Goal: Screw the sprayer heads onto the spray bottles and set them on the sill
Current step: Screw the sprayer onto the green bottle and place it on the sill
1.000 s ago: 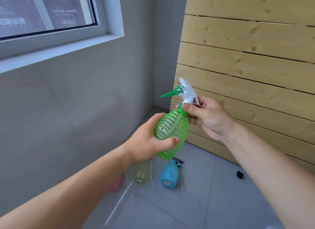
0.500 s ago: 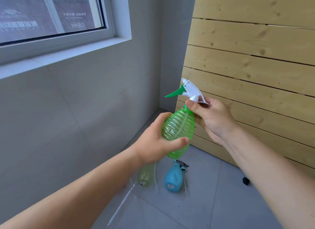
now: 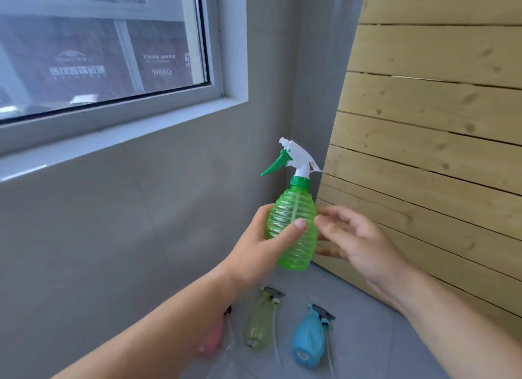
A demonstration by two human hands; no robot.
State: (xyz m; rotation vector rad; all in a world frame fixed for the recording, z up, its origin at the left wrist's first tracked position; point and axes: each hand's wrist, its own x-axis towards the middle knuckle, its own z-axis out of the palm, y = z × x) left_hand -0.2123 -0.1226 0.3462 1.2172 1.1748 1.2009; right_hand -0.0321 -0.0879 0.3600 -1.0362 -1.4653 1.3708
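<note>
A ribbed green spray bottle (image 3: 295, 209) stands upright in the air, its white sprayer head (image 3: 298, 157) with a green trigger seated on the green collar. My left hand (image 3: 262, 246) grips the bottle's body from the left, thumb across its front. My right hand (image 3: 356, 243) is beside the bottle on the right, fingers spread, its fingertips at or just off the bottle's side. The white window sill (image 3: 121, 137) runs along the wall, up and to the left of the bottle.
On the grey floor below lie a yellow-green bottle (image 3: 260, 326), a blue bottle (image 3: 309, 340) and a pink bottle (image 3: 214, 336) partly hidden by my left forearm, with sprayer heads and tubes beside them. A wooden slat panel (image 3: 437, 152) stands at the right.
My right hand has let go of the sprayer head and dropped to the bottle's side. The bottle now stands more upright, and the view has tilted up toward the window.
</note>
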